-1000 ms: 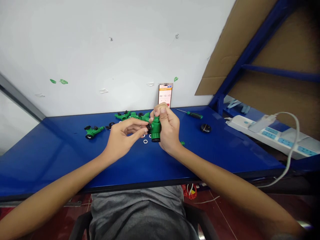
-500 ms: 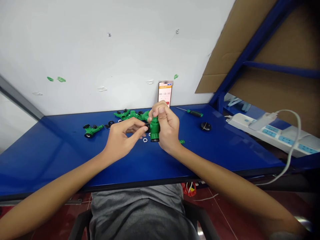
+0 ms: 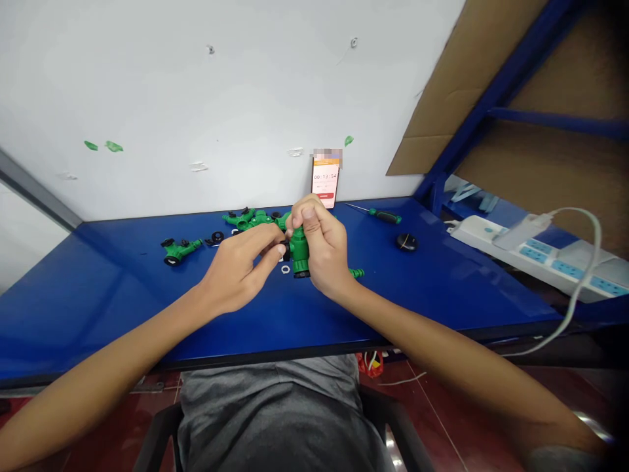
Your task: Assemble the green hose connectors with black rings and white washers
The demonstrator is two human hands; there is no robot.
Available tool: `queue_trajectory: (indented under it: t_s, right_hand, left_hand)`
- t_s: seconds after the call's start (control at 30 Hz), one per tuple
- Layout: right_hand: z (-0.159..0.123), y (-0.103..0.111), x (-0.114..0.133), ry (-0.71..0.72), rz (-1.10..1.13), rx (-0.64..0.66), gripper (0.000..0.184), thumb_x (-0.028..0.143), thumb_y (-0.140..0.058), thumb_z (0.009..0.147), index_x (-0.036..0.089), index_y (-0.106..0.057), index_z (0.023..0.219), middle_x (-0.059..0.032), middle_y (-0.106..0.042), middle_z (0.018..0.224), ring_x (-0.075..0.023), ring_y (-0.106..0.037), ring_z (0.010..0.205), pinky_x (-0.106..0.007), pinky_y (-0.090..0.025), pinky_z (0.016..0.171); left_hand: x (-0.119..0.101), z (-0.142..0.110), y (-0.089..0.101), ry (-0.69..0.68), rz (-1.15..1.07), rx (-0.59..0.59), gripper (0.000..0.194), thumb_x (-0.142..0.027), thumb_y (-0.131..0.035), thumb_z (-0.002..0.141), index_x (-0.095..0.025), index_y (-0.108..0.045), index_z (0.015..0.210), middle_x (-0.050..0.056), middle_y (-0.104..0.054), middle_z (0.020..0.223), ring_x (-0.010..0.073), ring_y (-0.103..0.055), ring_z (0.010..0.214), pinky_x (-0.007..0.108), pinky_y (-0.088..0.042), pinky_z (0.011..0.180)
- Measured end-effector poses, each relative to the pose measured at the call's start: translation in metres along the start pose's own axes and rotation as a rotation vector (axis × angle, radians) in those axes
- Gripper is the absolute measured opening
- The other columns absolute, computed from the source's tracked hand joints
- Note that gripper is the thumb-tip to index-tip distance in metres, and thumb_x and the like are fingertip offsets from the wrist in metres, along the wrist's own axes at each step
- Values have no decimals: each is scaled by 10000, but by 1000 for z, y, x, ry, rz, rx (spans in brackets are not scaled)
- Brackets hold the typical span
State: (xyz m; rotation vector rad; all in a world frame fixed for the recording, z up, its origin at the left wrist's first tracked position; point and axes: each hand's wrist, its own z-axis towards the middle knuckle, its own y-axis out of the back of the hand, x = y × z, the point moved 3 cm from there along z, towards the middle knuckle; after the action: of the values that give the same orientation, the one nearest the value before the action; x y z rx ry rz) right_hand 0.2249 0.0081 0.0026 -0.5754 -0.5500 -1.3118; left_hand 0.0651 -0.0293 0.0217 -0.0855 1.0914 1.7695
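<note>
My right hand is wrapped round a green plastic hose fitting, held upright just above the blue table. My left hand reaches in from the left, its thumb and fingers pinched on a small black part at the fitting's side. A white ring lies on the table right under the hands. A short green piece pokes out behind my right wrist.
More green fittings and black parts lie behind the hands; one fitting sits apart at the left. A phone showing a timer leans on the wall. A screwdriver, a black cap and a power strip lie to the right.
Both hands have stayed together on the fitting, shifting slightly up and away. My left fingers have closed in tighter against its side. The timer has gone from 13:53 to 13:54.
</note>
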Motion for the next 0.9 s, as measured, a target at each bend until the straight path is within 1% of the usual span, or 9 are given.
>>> queue_trajectory:
  t_s: [0.07,0.13,0.23,0.33,0.47,0.6,0.67,0.83,0.9]
  right_hand:
    - [0,0,1,10,-14,-4,429,529,-530,1150,240,-561,833,-16,-521,884,-173,-569,802,-366,-487,772]
    - [0,0,3,19,-31,-4,437,541,-527,1148,242,-558,831,-18,-522,883,-177,-571,805,-371,-488,771]
    - [0,-1,5,47,-64,-4,446,549,-517,1149,243,-561,827,-22,-530,878,-184,-572,806,-382,-488,777]
    - [-1,-1,9,99,-110,-4,445,539,-509,1154,246,-574,825,-29,-544,867,-196,-574,821,-394,-489,788]
    - [-1,-1,15,179,-142,6,440,512,-503,1159,251,-587,816,-36,-551,849,-209,-577,833,-406,-491,778]
    - [-2,0,18,202,-179,25,468,562,-496,1148,257,-590,806,-42,-549,845,-223,-576,830,-437,-511,779]
    - [-3,0,19,212,-183,36,464,558,-495,1147,257,-596,809,-44,-546,849,-226,-574,827,-445,-516,777]
    - [-2,1,17,215,-184,43,449,526,-498,1152,254,-610,813,-47,-541,867,-225,-574,833,-441,-523,769]
    - [-2,1,16,204,-187,38,460,542,-496,1148,255,-605,805,-49,-537,864,-226,-574,827,-444,-529,761]
  left_hand:
    - [-1,1,1,2,8,-4,235,-367,-563,1091,-213,-658,941,30,-711,828,193,-651,775,298,-499,809]
    - [0,1,1,51,-66,19,240,-379,-568,1092,-211,-645,939,19,-698,803,182,-653,743,294,-506,777]
    - [5,2,-2,177,-333,82,270,-438,-608,1083,-206,-632,948,4,-692,774,169,-677,690,281,-542,702]
    - [9,4,-6,292,-586,117,319,-476,-688,1037,-195,-629,898,4,-690,738,160,-683,642,268,-564,630]
    - [10,4,-10,440,-815,165,334,-459,-771,974,-180,-639,847,17,-700,713,153,-687,585,254,-571,560]
    - [9,1,-14,588,-962,204,332,-444,-804,943,-174,-643,837,25,-702,727,149,-688,556,252,-583,521]
    - [9,0,-15,591,-973,204,338,-453,-817,937,-175,-643,854,23,-702,730,149,-692,556,248,-588,518]
    - [9,1,-14,479,-882,180,388,-516,-798,969,-177,-631,881,19,-702,732,147,-704,583,239,-592,540]
    - [10,1,-14,472,-881,181,394,-519,-790,976,-179,-619,873,19,-700,729,146,-700,583,241,-591,544]
